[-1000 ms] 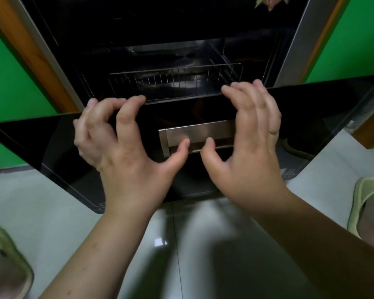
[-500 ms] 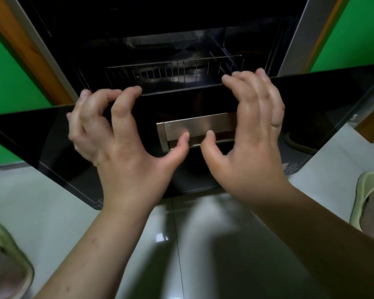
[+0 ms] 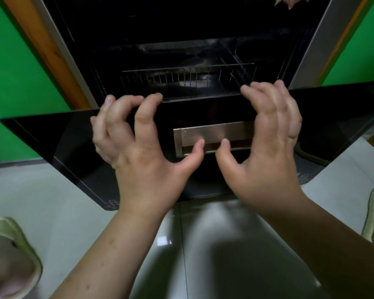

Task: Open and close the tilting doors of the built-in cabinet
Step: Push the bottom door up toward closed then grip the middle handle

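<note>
Your left hand (image 3: 138, 160) and right hand (image 3: 266, 152) sit on the tilted-out black glass door (image 3: 52, 143), flanking its brushed-metal recessed handle (image 3: 212, 134), thin wire rack (image 3: 188, 80) in the cavity behind.

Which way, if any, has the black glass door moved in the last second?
No. The black glass door keeps the same gap below the metal wire rack.

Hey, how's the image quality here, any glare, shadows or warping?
Head view: wide-angle bending bows the black door edges; glare spot on the glossy floor tile; arm shadows darken the tile; cabinet interior nearly black; hands sharp.
</note>
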Motion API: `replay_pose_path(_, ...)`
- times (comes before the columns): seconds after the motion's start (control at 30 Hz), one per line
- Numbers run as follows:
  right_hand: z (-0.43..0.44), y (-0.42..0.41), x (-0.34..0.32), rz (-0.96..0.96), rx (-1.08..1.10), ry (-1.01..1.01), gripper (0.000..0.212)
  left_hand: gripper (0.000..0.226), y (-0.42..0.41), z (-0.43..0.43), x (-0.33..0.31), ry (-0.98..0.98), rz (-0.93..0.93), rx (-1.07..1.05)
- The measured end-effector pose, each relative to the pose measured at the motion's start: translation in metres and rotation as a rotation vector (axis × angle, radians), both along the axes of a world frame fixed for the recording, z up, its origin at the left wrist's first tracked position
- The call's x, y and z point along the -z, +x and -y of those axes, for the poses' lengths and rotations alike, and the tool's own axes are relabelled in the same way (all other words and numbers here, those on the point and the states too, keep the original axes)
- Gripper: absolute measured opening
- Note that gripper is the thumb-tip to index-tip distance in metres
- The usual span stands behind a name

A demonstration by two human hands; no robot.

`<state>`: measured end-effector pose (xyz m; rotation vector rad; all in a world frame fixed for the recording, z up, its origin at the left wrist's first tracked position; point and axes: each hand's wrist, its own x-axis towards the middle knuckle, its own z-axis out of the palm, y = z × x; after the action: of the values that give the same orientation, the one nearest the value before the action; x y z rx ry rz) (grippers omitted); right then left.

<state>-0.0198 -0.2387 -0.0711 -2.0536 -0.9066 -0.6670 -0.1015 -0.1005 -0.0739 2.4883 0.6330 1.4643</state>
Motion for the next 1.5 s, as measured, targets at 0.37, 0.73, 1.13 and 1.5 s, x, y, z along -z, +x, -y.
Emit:
replay_pose_path(0.37,0.001,0.001,0.001,0.02,0.012,-0.033,0.072,0.075,0.003,-0.003,0.005,0.021,0.019,0.001)
replay_pose_path(0.73,0.0,0.003,0.006,0.034,0.049,-0.087,0.077,0.079,0.004,-0.009,0.01,0.055,0.028,0.008)
replay_pose_path(1.13,0.003,-0.005,-0.004,0.008,0.082,-0.179,0.077,0.078,-0.004,-0.002,-0.004,-0.027,-0.099,-0.014)
replay_pose_path(1.5,0.006,-0.013,-0.039,0.007,0.106,-0.236,0.054,0.036,-0.002,-0.009,-0.071,0.108,-0.244,-0.132)
